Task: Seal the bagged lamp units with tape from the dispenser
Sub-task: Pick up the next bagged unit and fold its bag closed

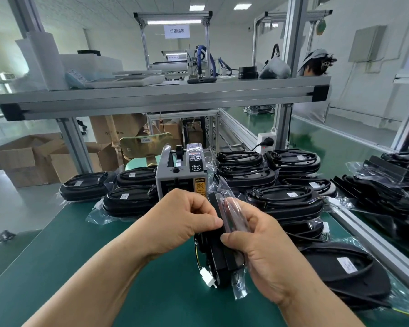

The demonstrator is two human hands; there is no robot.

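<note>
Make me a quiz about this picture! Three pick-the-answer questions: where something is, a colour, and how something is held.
1. Where is the tape dispenser?
A) on the floor
B) on the table, just beyond the left hand and right hand
C) on a chair

2. What colour is the table top?
A) red
B) yellow
C) green

3. How is the bagged lamp unit in front held?
A) by both hands, on its edge
B) flat, by one hand
C) by nobody

Answers: B, it stands on the table behind the hands; C, the mat is green; A, both hands grip it upright.
</note>
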